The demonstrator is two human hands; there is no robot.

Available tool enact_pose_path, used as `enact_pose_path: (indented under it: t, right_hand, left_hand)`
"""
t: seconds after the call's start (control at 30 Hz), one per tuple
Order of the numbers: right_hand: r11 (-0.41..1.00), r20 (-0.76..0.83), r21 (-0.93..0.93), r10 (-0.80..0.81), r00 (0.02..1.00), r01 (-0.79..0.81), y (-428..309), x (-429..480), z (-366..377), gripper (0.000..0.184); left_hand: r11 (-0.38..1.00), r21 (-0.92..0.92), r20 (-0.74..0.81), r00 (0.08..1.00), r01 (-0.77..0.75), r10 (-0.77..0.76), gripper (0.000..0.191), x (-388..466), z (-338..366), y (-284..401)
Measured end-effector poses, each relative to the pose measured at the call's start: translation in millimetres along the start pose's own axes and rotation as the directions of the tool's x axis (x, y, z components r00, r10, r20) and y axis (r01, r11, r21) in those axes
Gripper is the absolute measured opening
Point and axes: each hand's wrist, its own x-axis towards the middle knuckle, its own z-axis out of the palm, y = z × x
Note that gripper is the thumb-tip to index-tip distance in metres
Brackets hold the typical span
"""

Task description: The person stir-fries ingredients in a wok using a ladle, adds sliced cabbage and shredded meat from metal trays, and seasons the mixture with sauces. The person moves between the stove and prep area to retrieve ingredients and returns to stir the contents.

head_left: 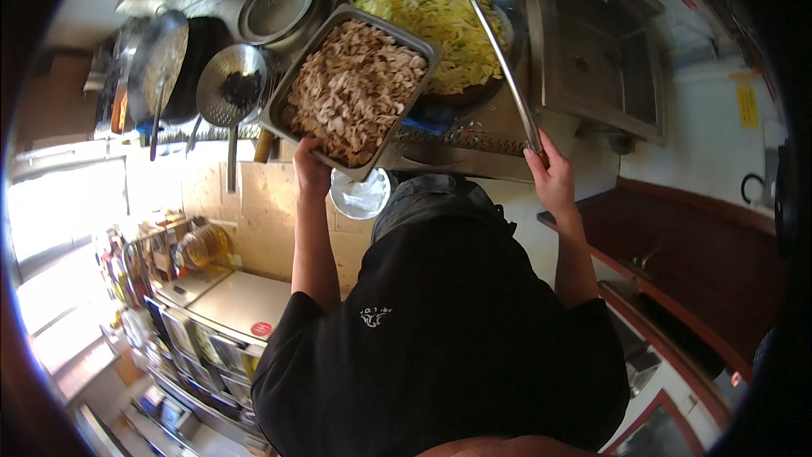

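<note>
My left hand (313,168) grips the near corner of a rectangular metal pan (422,44) filled with cooked, thinly sliced meat (355,89). The pan is tilted and overlaps the left side of a large wok (517,19). Chopped cabbage (438,32), pale green and yellow, fills much of the wok. In my right hand (553,171) is the handle end of a long metal ladle (501,54); its bowl rests at the far side of the wok, on or just over the cabbage. How deep the bowl sits cannot be told.
Left of the pan are a perforated strainer (216,92) with dark bits in it, a round metal lid or dish (277,8) and another wok (166,66) with a utensil. A metal sink (577,66) is at right. Below the counter edge stands a white container (360,195).
</note>
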Motion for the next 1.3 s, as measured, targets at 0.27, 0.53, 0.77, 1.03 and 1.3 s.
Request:
enact_pose_path:
  t: [0.27,0.53,0.77,1.03,1.3]
  right_hand:
    - [0.781,0.289,-0.438,-0.346,0.892,0.445,-37,11,29,0.058]
    - [0.604,0.423,-0.560,-0.380,0.823,0.567,-14,8,-74,0.059]
    - [0.672,0.299,-0.498,-0.461,0.836,0.548,-27,17,-23,0.057]
    - [0.560,0.400,-0.535,-0.492,0.773,0.633,3,20,1,0.060]
    - [0.514,0.356,-0.603,-0.510,0.783,0.610,-16,30,-79,0.053]
  left_hand:
    - [0.963,-0.251,-0.234,0.971,-0.101,0.041,0.011,12,35,-5]
    - [0.976,-0.131,-0.394,0.912,-0.174,0.110,0.012,19,33,1]
    - [0.972,-0.174,-0.349,0.933,-0.156,0.087,0.011,20,45,13]
    - [0.971,-0.122,-0.443,0.887,-0.206,0.133,0.010,24,45,8]
    - [0.986,-0.080,-0.450,0.888,-0.146,0.095,0.010,29,41,9]
